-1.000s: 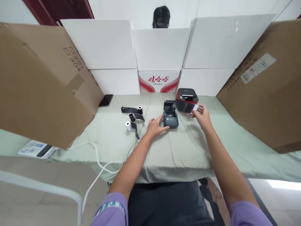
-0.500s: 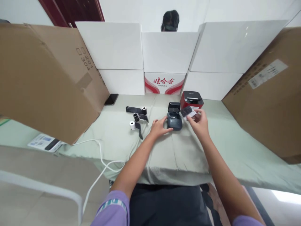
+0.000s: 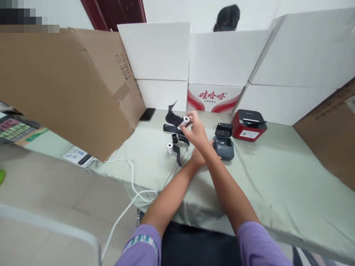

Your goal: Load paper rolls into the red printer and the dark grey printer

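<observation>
My right hand [image 3: 195,129] is closed on a small white paper roll [image 3: 185,121] with a black strip [image 3: 173,116] trailing up and left from it. It crosses over my left hand [image 3: 198,158], partly hidden by the right forearm. My left hand grips the left side of a small dark portable printer [image 3: 224,148], whose lid [image 3: 224,130] stands up. Below the held roll lie another black strip [image 3: 169,128], a black roll [image 3: 174,138] with its strip, and a white roll [image 3: 169,148] with a black strip [image 3: 177,155].
A red and black printer [image 3: 248,125] stands behind right. White boxes [image 3: 154,51] wall the back, and a brown carton [image 3: 91,88] stands left. A phone [image 3: 148,114] lies by it. A white cable [image 3: 131,177] hangs over the green cloth's [image 3: 263,177] front edge.
My right hand has moved left across my left hand, from beside the red printer to above the rolls, with the paper roll in it. My left hand stays at the dark printer. The view has shifted.
</observation>
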`<state>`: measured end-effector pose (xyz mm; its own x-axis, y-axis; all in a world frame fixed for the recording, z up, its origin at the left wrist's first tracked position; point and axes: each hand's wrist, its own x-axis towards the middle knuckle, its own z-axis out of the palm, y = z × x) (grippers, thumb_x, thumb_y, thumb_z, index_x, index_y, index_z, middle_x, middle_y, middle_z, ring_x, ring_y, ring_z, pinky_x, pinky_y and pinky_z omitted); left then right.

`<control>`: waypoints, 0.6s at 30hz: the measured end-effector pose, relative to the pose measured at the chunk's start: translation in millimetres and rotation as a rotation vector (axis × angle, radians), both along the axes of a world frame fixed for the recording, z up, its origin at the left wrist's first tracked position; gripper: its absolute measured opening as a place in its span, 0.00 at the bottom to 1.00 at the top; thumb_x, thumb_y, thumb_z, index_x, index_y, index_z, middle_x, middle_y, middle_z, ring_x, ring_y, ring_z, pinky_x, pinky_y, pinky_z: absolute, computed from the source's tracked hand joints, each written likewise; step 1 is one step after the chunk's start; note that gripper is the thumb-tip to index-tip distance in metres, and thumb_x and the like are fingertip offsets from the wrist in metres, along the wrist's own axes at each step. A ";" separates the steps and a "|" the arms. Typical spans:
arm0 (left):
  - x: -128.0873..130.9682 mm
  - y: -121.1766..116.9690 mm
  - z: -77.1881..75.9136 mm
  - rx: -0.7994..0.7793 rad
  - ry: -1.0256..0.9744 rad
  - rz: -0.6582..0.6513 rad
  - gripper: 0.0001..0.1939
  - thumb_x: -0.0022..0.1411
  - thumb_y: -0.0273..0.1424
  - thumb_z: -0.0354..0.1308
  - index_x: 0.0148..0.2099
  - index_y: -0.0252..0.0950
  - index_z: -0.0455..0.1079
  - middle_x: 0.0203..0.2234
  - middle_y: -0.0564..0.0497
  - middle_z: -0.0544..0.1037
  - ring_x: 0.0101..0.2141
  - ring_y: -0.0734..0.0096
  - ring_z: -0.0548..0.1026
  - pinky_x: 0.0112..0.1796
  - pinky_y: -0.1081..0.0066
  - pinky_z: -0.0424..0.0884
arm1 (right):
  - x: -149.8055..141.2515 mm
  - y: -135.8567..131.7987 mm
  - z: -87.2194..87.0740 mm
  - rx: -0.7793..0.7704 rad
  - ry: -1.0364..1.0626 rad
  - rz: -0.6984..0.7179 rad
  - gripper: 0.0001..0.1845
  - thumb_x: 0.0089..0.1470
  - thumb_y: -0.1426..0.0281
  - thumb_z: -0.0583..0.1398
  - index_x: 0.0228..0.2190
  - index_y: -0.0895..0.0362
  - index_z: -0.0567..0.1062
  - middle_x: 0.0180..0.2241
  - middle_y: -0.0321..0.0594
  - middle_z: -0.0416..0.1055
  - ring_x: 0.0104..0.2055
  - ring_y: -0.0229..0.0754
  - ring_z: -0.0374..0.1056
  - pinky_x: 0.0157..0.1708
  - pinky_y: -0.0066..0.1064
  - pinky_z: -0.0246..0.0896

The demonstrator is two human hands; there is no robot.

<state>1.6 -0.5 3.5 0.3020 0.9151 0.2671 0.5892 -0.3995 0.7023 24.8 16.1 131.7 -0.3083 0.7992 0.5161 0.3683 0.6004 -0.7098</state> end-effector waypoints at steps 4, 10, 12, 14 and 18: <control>2.3 5.6 -7.1 -0.040 0.002 -0.008 0.52 0.55 0.54 0.67 0.73 0.33 0.54 0.69 0.37 0.62 0.68 0.45 0.60 0.70 0.57 0.51 | -8.9 0.4 -15.6 -0.096 -0.357 0.045 0.18 0.54 0.70 0.58 0.47 0.54 0.66 0.33 0.39 0.74 0.34 0.44 0.68 0.35 0.32 0.59; 6.1 11.7 -12.4 -0.031 0.047 0.003 0.52 0.56 0.54 0.66 0.73 0.35 0.53 0.66 0.37 0.67 0.66 0.45 0.65 0.69 0.53 0.54 | -15.0 -7.3 -20.6 -0.119 -0.599 -0.038 0.17 0.56 0.69 0.59 0.49 0.55 0.67 0.40 0.47 0.77 0.37 0.48 0.71 0.34 0.32 0.59; 6.8 12.5 -9.8 -0.042 0.076 0.005 0.51 0.55 0.55 0.65 0.73 0.38 0.53 0.65 0.40 0.68 0.65 0.45 0.66 0.68 0.51 0.56 | -17.6 -8.4 -22.2 -0.124 -0.657 -0.040 0.17 0.57 0.70 0.59 0.49 0.55 0.68 0.41 0.49 0.78 0.39 0.49 0.72 0.34 0.33 0.60; 7.5 13.0 -5.2 -0.063 0.116 0.008 0.51 0.55 0.55 0.65 0.73 0.39 0.54 0.65 0.41 0.69 0.64 0.44 0.67 0.67 0.49 0.57 | -20.0 -7.8 -25.7 -0.120 -0.701 -0.031 0.16 0.57 0.71 0.59 0.48 0.55 0.70 0.44 0.50 0.77 0.42 0.50 0.73 0.35 0.34 0.62; 7.8 13.8 0.0 -0.068 0.157 0.005 0.52 0.54 0.51 0.68 0.73 0.34 0.53 0.65 0.39 0.69 0.64 0.41 0.67 0.67 0.49 0.58 | -21.6 -4.7 -30.3 -0.112 -0.784 -0.028 0.13 0.57 0.74 0.60 0.45 0.56 0.75 0.48 0.52 0.76 0.44 0.50 0.74 0.38 0.35 0.65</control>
